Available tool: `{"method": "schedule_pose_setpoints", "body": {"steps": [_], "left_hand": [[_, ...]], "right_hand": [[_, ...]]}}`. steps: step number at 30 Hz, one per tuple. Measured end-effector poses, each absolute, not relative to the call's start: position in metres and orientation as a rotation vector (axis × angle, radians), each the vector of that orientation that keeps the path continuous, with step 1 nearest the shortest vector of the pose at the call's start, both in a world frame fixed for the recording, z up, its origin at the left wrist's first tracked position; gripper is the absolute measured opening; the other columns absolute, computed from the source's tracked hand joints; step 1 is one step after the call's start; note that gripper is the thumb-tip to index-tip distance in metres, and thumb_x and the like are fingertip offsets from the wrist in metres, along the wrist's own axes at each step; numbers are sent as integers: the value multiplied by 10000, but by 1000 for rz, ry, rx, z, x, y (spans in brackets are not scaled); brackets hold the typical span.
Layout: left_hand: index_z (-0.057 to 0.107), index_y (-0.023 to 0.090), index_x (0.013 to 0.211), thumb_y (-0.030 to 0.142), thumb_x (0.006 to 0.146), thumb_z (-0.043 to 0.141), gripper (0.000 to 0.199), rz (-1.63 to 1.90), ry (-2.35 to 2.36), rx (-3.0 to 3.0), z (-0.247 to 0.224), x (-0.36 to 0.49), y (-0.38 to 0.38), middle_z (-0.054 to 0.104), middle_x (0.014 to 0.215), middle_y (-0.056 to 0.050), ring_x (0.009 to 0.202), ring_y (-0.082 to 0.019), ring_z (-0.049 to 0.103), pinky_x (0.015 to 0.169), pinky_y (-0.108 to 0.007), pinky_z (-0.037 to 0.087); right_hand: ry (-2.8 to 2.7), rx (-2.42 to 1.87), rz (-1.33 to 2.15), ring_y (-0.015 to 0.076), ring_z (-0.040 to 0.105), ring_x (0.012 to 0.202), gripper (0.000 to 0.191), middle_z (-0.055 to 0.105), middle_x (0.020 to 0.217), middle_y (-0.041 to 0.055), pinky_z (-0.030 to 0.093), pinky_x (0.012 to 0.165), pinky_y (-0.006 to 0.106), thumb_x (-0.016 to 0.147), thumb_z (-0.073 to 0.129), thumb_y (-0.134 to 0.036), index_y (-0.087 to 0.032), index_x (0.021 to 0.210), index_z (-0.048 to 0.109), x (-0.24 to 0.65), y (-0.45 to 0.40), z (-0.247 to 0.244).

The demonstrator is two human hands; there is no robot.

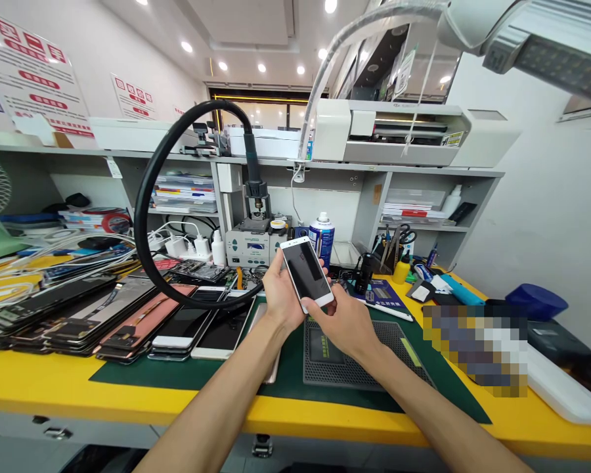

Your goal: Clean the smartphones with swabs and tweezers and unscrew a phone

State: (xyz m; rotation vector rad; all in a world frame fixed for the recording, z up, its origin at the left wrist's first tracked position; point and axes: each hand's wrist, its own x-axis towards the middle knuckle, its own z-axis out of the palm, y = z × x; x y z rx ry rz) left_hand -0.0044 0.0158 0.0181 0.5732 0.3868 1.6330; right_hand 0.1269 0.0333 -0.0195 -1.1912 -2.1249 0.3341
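A white phone [306, 272] with a dark screen is held up over the green mat [142, 374], tilted toward the camera. My left hand [282, 293] is wrapped round its left side and back, with fingertips showing at the right edge. My right hand [347, 320] grips the lower right corner, its thumb on the bottom edge. Beneath the hands lies a dark perforated pad [335, 374]. Stacks of phones and screens [177, 328] lie left of my left hand.
A thick black hose [140, 217] loops at the left in front of a grey device [249, 248]. Behind the phone stands a blue spray can [324, 238]. Tools in a holder [391, 253] and a yellow bottle [401, 269] stand at the right.
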Motion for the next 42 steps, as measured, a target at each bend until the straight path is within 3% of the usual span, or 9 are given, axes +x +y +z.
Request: {"method": "schedule_pose_setpoints", "body": {"steps": [15,17,21,23,28,31,33,36,42], "left_hand": [[658,128,915,585,900,520,477,1502,530,764,27,0,10,643,799,-69,641,-175,636,641,-323,554],[634,150,920,537,898,557,396,1522,519,808,27,1,10,617,795,-48,643,-164,615,627,-306,531],[595,201,989,469,889,617,286,1525,575,922,24,5,10,575,831,-10,688,-134,577,631,-252,473],[590,226,1052,491,876,631,320,1504,622,993,21,8,9,564,847,-1,705,-133,559,636,-250,454],[560,279,1247,519,866,632,456,1416,780,1131,14,13,9,584,939,-14,813,-161,557,737,-270,418],[559,276,1254,522,845,655,486,1385,875,1148,9,15,10,576,1001,-30,1000,-223,553,857,-312,396],[552,294,1267,537,872,608,468,1342,838,1172,6,17,10,575,1088,-43,1083,-246,526,895,-328,378],[575,310,1252,608,917,469,460,1335,778,1181,1,18,11,580,1026,-35,953,-223,517,816,-314,370],[575,284,1270,674,900,420,560,1285,890,1249,-9,17,16,517,895,-25,788,-193,450,705,-310,347]], "right_hand": [[-2234,-975,897,206,594,764,570,659,954,69,437,632,299,785,624,-688,-186,1056,606,145,35,-1],[-2181,-957,951,210,610,811,674,626,1124,100,478,676,320,764,673,-656,-195,1238,543,147,38,-2],[-2097,-844,991,280,597,1069,1053,431,1423,162,537,827,394,713,769,-570,-255,1533,188,151,40,-5],[-2087,-754,914,320,509,1235,1150,309,1518,156,517,933,429,700,797,-530,-293,1561,74,151,39,-6],[-2021,-675,652,352,279,1430,1210,141,1600,97,415,1086,489,675,834,-458,-342,1561,19,153,39,-1],[-1936,-681,601,334,220,1464,1126,117,1611,63,396,1107,485,721,806,-427,-374,1557,54,161,45,6],[-1919,-684,619,329,245,1459,919,137,1613,30,418,1093,465,762,770,-452,-400,1522,257,166,49,10],[-1908,-674,690,336,327,1426,605,253,1588,32,440,1077,455,801,723,-490,-364,1367,552,171,54,13],[-1789,-650,823,310,483,1327,438,488,1473,68,510,995,400,874,615,-558,-300,1219,696,170,63,11]]}}
